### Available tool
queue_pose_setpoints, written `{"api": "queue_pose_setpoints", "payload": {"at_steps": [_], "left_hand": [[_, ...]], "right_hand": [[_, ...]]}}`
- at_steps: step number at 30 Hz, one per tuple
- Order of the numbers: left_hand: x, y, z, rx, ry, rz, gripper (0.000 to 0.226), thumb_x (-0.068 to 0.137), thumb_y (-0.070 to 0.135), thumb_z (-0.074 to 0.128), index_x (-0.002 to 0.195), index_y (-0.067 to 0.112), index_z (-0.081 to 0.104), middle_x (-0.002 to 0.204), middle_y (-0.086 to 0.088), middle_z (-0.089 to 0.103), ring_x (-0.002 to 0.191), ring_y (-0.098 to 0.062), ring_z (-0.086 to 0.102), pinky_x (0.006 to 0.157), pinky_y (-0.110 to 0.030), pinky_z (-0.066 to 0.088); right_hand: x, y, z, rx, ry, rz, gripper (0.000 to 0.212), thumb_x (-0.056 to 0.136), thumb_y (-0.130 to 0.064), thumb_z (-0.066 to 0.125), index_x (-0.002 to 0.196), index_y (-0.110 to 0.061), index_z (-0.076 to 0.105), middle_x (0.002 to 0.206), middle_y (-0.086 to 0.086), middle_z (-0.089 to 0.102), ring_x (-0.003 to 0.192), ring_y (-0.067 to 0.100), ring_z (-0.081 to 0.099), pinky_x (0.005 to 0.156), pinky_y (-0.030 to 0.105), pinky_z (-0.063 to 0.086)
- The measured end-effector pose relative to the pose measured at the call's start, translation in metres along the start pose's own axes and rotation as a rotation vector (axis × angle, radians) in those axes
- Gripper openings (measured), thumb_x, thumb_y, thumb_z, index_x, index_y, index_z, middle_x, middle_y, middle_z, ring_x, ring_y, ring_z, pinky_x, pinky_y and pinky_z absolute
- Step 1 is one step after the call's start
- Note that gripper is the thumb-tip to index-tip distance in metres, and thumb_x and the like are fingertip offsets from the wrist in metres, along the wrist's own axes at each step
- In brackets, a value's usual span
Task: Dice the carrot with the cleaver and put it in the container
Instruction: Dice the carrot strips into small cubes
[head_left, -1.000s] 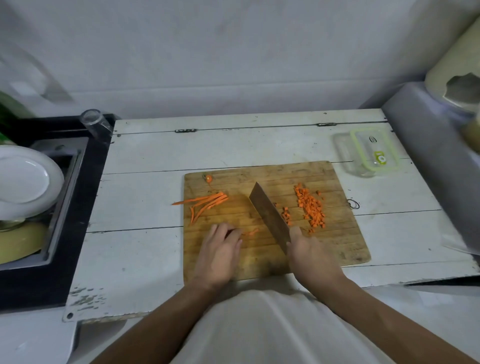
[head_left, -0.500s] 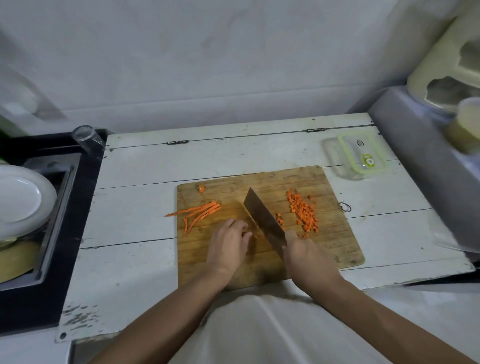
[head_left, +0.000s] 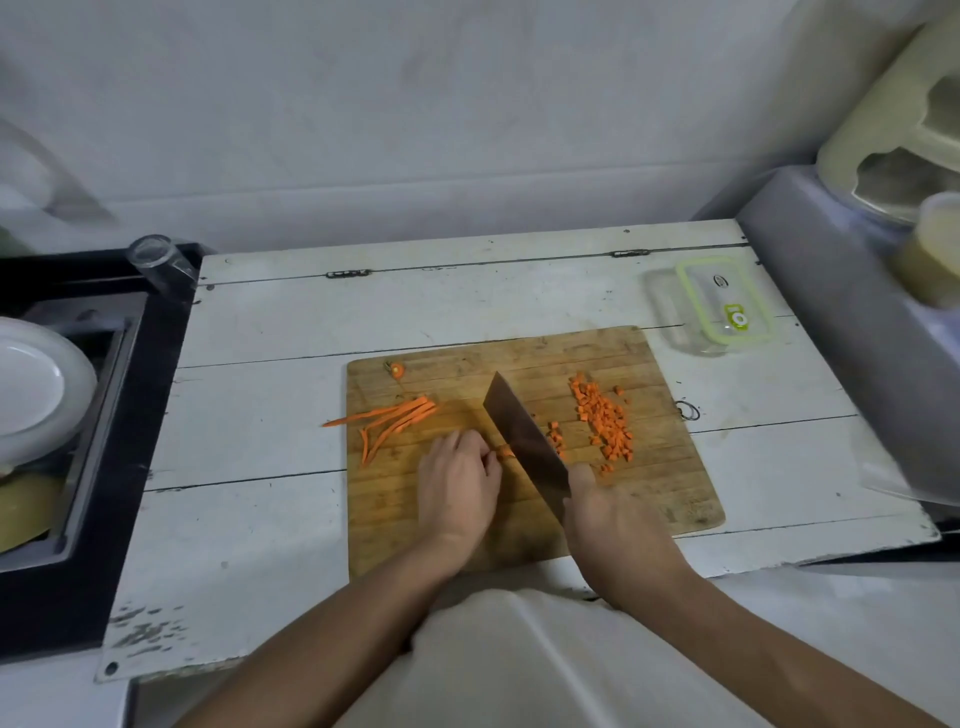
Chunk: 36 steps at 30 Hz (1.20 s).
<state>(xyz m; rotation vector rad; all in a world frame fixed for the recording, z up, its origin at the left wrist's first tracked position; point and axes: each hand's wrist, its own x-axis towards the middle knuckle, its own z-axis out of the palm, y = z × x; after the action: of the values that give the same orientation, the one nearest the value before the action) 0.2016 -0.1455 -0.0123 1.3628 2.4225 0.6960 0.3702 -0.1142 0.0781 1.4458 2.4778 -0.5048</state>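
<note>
A wooden cutting board (head_left: 649, 499) lies on the white table. My right hand (head_left: 608, 525) grips the handle of the cleaver (head_left: 524, 436), whose blade stands edge-down across the board's middle. My left hand (head_left: 457, 483) holds short carrot strips (head_left: 505, 451) against the blade's left side with curled fingers. A pile of diced carrot (head_left: 602, 421) lies right of the blade. Long carrot strips (head_left: 395, 421) lie at the board's left, and the carrot stub (head_left: 397, 370) sits near the far left corner. The clear container with a green-rimmed lid (head_left: 722, 306) stands beyond the board's right corner.
A black-framed sink (head_left: 104, 395) with a white plate (head_left: 36, 384) is at the left, and a glass (head_left: 156, 260) stands at its far corner. A grey box (head_left: 852, 322) with pale containers on it borders the table's right. A small wire ring (head_left: 688, 410) lies right of the board.
My left hand has slid forward along the board toward the blade with the strips. The cleaver has stayed over the board's middle, and the small pile of dice next to it has grown.
</note>
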Motion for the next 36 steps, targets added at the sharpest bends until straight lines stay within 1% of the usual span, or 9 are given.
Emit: {"api": "queue_pose_setpoints", "payload": {"at_steps": [2, 6, 9, 15, 18, 20, 24, 28, 36], "left_hand": [[-0.001, -0.002, 0.002, -0.009, 0.012, 0.001, 0.006, 0.096, 0.029, 0.062, 0.090, 0.027, 0.062, 0.092, 0.011, 0.055, 0.090, -0.010, 0.050, 0.085, -0.031, 0.046], [0.003, 0.001, 0.002, -0.029, 0.007, -0.019, 0.005, 0.094, 0.025, 0.066, 0.090, 0.026, 0.069, 0.089, 0.014, 0.054, 0.089, -0.011, 0.051, 0.082, -0.030, 0.043], [0.004, 0.001, -0.002, -0.038, -0.021, -0.037, 0.008, 0.095, 0.026, 0.065, 0.089, 0.029, 0.070, 0.090, 0.013, 0.060, 0.089, -0.012, 0.052, 0.084, -0.032, 0.045], [0.004, -0.003, -0.007, -0.151, -0.067, -0.078, 0.005, 0.095, 0.024, 0.069, 0.094, 0.026, 0.073, 0.094, 0.009, 0.067, 0.094, -0.012, 0.058, 0.090, -0.035, 0.051], [-0.001, -0.012, -0.011, -0.228, -0.120, -0.103, 0.011, 0.097, 0.027, 0.068, 0.108, 0.025, 0.071, 0.101, 0.011, 0.066, 0.097, -0.007, 0.059, 0.086, -0.024, 0.052], [-0.005, -0.015, -0.013, -0.208, -0.111, -0.106, 0.004, 0.098, 0.027, 0.067, 0.101, 0.028, 0.069, 0.097, 0.014, 0.063, 0.094, -0.004, 0.060, 0.081, -0.018, 0.051], [-0.001, -0.012, -0.011, -0.129, -0.109, -0.102, 0.009, 0.096, 0.026, 0.068, 0.089, 0.026, 0.073, 0.092, 0.012, 0.065, 0.092, -0.010, 0.061, 0.083, -0.029, 0.054], [0.001, -0.009, -0.014, -0.154, -0.144, -0.132, 0.011, 0.097, 0.027, 0.067, 0.090, 0.026, 0.076, 0.092, 0.010, 0.070, 0.090, -0.011, 0.063, 0.085, -0.037, 0.056], [-0.015, -0.025, -0.023, -0.206, -0.153, -0.094, 0.009, 0.099, 0.035, 0.064, 0.102, 0.028, 0.070, 0.100, 0.014, 0.061, 0.096, -0.005, 0.058, 0.087, -0.024, 0.053]], "right_hand": [[-0.001, -0.004, 0.005, -0.025, -0.041, 0.014, 0.036, 0.091, -0.008, 0.064, 0.107, -0.023, 0.035, 0.086, 0.002, 0.064, 0.077, 0.025, 0.066, 0.062, 0.035, 0.050], [0.017, -0.019, 0.008, -0.048, 0.002, -0.001, 0.023, 0.098, -0.003, 0.043, 0.113, -0.018, 0.037, 0.092, 0.005, 0.068, 0.084, 0.027, 0.070, 0.066, 0.035, 0.052], [0.035, -0.025, 0.007, 0.066, 0.027, -0.020, 0.015, 0.100, -0.008, 0.041, 0.108, -0.020, 0.039, 0.090, 0.008, 0.066, 0.084, 0.030, 0.068, 0.072, 0.043, 0.056], [0.022, 0.000, 0.001, 0.153, 0.051, 0.061, 0.010, 0.103, -0.015, 0.040, 0.098, -0.023, 0.035, 0.085, 0.006, 0.064, 0.076, 0.029, 0.062, 0.062, 0.039, 0.046], [0.010, 0.002, -0.003, 0.066, 0.042, -0.003, 0.017, 0.103, -0.019, 0.044, 0.097, -0.025, 0.030, 0.078, 0.001, 0.057, 0.067, 0.026, 0.056, 0.057, 0.038, 0.044], [0.008, -0.003, 0.000, 0.025, 0.014, -0.027, 0.022, 0.100, -0.016, 0.050, 0.099, -0.025, 0.030, 0.079, 0.002, 0.059, 0.070, 0.027, 0.059, 0.057, 0.037, 0.039], [0.020, -0.022, 0.010, 0.014, -0.010, -0.035, 0.017, 0.100, -0.005, 0.037, 0.111, -0.018, 0.036, 0.092, 0.007, 0.066, 0.086, 0.032, 0.067, 0.065, 0.040, 0.045], [0.045, -0.033, 0.008, 0.090, 0.021, 0.013, 0.013, 0.103, -0.011, 0.036, 0.114, -0.015, 0.042, 0.093, 0.011, 0.066, 0.092, 0.037, 0.066, 0.066, 0.039, 0.042], [0.016, -0.011, -0.011, 0.113, 0.035, -0.057, 0.003, 0.105, -0.025, 0.039, 0.105, -0.024, 0.036, 0.080, 0.000, 0.056, 0.070, 0.025, 0.055, 0.057, 0.037, 0.039]]}}
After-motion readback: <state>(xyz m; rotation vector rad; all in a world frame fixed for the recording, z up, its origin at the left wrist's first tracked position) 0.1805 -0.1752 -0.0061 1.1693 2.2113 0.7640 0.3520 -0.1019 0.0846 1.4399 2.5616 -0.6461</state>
